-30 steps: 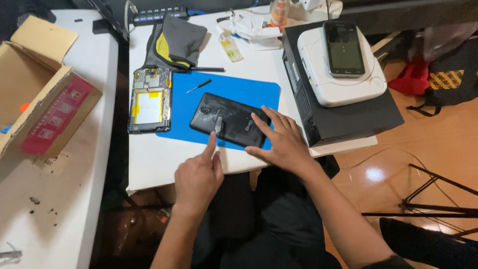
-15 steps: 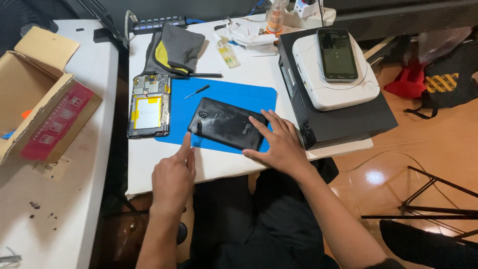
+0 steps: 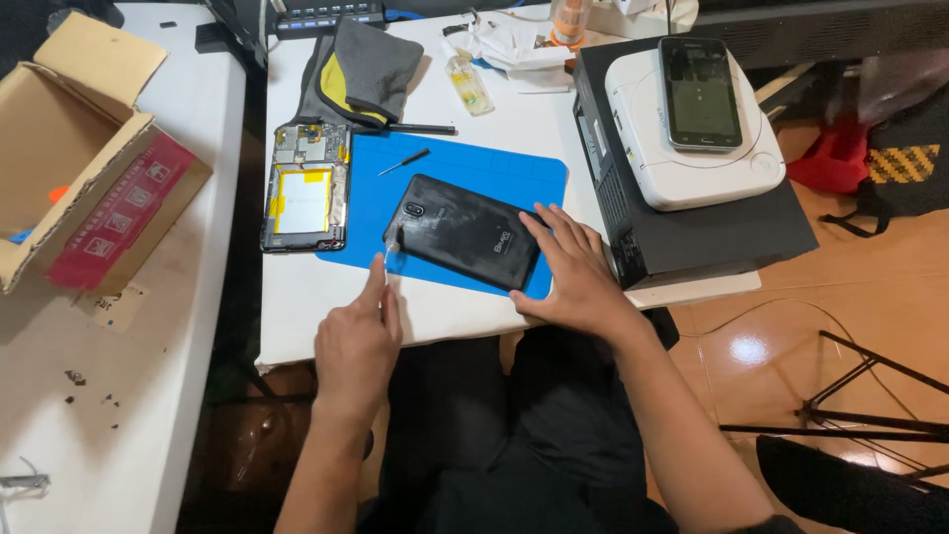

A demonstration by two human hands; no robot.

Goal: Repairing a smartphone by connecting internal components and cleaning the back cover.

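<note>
- Head view, looking down: black tablet back cover point(image 3: 465, 230) lies face-down and slanted on a blue work mat point(image 3: 494, 168), which lies on a white table point(image 3: 534, 114).
- Right hand point(image 3: 573, 272) lies flat over the cover's lower right corner, fingers spread and released, palm pressing down; nothing is gripped.
- Left hand point(image 3: 356, 341) hovers at the table's front edge, forefinger stretched out towards the cover's lower left corner, the other fingers curled in loosely. A small clear piece point(image 3: 393, 245) shows at that fingertip, beside the cover's corner; whether the finger pinches it or merely touches it cannot be told.
- Left of the mat, partly overlapping its edge, lies an opened tablet body point(image 3: 304, 188), its circuit boards and a yellow-taped battery laid bare.
- A thin dark screwdriver point(image 3: 403, 162) rests on the mat's upper left part, well apart from both hands.
- Behind the mat sits a grey and yellow cloth pouch point(image 3: 361, 67), with a small clear bottle point(image 3: 468, 82) near it.
- On the right, a black box point(image 3: 692, 232) carries a white rounded device point(image 3: 692, 148), and a dark-screened phone point(image 3: 700, 91) lies on top of that.
- Far left, on a second white table point(image 3: 109, 396), stands an open cardboard box point(image 3: 79, 148) with a red side panel.
</note>
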